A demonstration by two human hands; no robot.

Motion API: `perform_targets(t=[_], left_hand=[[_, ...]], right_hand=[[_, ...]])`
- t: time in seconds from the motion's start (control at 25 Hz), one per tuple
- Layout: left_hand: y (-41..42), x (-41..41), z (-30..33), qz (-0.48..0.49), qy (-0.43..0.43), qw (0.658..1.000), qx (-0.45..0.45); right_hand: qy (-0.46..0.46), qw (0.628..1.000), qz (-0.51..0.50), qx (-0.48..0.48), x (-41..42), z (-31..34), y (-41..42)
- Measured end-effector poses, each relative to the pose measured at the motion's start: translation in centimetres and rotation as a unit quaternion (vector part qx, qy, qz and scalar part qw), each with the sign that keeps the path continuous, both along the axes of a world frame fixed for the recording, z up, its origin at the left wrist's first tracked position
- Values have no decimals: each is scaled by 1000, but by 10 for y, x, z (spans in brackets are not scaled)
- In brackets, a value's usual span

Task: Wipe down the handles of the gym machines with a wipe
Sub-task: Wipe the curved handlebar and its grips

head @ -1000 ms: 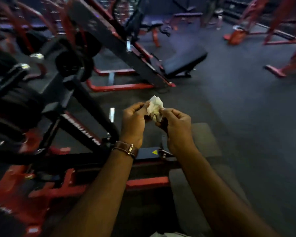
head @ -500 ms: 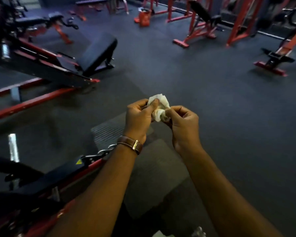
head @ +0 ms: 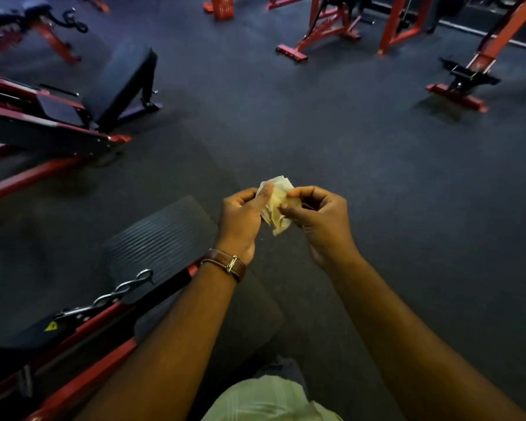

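**Two hands hold a crumpled wipe over the gym floor**

At the very bottom, a bit of pale green clothing (head: pixel 274 399) shows. Two bare arms reach forward from there. The left wrist wears a brown leather watch strap (head: pixel 227 264).

The left hand (head: pixel 240 221) and the right hand (head: pixel 319 221) meet in the middle. Both have their fingers curled and pinch a small, scrunched-up white wipe (head: pixel 275 205) between them. The left thumb lies across the front of the wipe. The wipe is up in the air, not touching any machine.

Below the left arm is a red and black machine frame (head: pixel 82 332) with a silver hook (head: pixel 134 282) and a yellow warning sticker (head: pixel 51 326). Beside it lies a ribbed black foot plate (head: pixel 161 238).

Further off on the left stands a tilted black pad (head: pixel 119 83) on a red frame. The dark rubber floor (head: pixel 346 132) spreads out wide. Far away, more red machines (head: pixel 325 28) stand along the top.
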State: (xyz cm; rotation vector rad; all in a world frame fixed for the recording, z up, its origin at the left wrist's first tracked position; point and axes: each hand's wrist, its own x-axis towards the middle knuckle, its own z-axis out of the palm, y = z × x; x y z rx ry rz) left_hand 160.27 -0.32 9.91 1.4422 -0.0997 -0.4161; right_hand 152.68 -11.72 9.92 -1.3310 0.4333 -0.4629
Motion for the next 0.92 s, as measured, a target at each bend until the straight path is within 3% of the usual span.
perform_targets(t=[0.12,0.4,0.6,0.92], left_hand=[[-49,46,-15,13,48,998,-35],[-165,227,-53,0,-39,996,-78],[-221,374,-52,19,-58,997,-54],[-262,574,-65,59,-61,996,5]], right_hand=[[28,998,50,-15,49,-18,-59],[52,989,134,-17,244,-31,-197],[93,975,200,-3,401,-26,-269],[82,943,322,-29,645,-46,-333]])
